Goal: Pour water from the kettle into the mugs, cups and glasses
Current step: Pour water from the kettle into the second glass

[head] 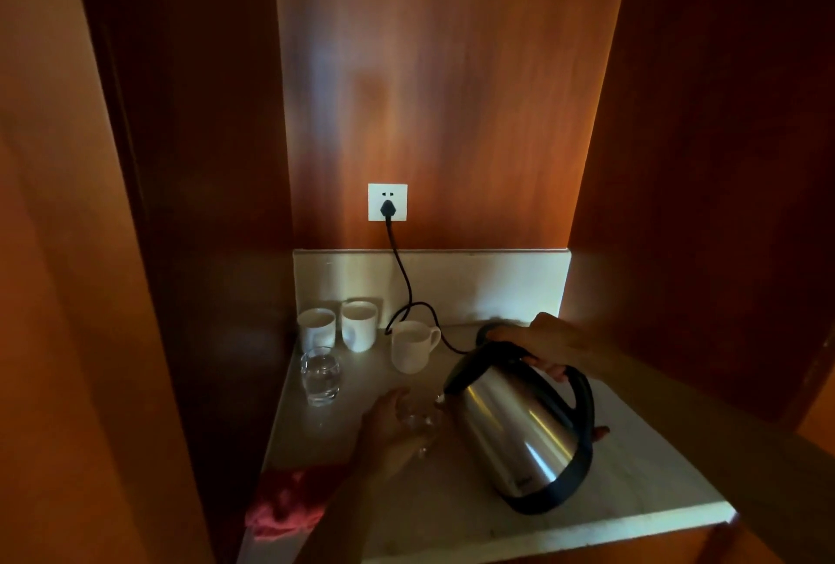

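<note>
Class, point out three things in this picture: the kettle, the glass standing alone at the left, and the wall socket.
kettle (515,428), head view, on its steel body.
glass (320,376), head view, on its clear side wall.
wall socket (397,193), head view, on its white plate.

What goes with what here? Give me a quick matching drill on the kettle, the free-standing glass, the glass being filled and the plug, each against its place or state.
Things:
1. kettle
2. free-standing glass
3. glass being filled
4. plug

Places or states:
A. in the white wall socket
B. steadied by the left hand, at the spout
C. tilted, handle gripped by the right hand
D. upright on the counter, in front of the leftmost white mug

Pairs: 1-C, 2-D, 3-B, 4-A
</note>
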`<action>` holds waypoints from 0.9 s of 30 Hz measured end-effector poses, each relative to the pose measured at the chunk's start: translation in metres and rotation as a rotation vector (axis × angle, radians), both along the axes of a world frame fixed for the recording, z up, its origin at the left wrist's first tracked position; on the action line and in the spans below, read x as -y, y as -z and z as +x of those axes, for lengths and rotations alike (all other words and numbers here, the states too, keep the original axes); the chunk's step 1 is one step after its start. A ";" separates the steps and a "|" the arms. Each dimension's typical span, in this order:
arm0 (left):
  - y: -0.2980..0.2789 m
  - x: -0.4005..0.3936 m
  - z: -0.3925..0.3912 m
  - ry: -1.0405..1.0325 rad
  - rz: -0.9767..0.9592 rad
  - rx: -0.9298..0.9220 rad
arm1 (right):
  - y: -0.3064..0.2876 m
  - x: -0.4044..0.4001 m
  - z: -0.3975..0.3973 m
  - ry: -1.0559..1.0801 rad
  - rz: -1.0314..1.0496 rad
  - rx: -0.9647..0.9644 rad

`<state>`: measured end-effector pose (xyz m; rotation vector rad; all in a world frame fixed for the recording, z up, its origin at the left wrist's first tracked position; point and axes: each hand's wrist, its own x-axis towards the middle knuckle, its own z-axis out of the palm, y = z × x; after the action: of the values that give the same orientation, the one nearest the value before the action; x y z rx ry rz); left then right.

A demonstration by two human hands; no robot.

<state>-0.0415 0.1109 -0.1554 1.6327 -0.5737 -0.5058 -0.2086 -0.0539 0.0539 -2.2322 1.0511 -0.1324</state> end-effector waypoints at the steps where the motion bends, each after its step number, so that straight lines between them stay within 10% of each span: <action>1: -0.003 -0.001 -0.003 0.000 0.002 0.003 | 0.000 0.001 0.001 0.001 -0.003 -0.004; 27: 0.012 0.001 -0.003 0.016 -0.001 0.092 | -0.022 -0.006 0.032 -0.153 -0.186 -0.149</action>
<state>-0.0449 0.1099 -0.1675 1.6575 -0.6556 -0.4441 -0.1769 -0.0479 0.0760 -2.5140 0.9743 0.0036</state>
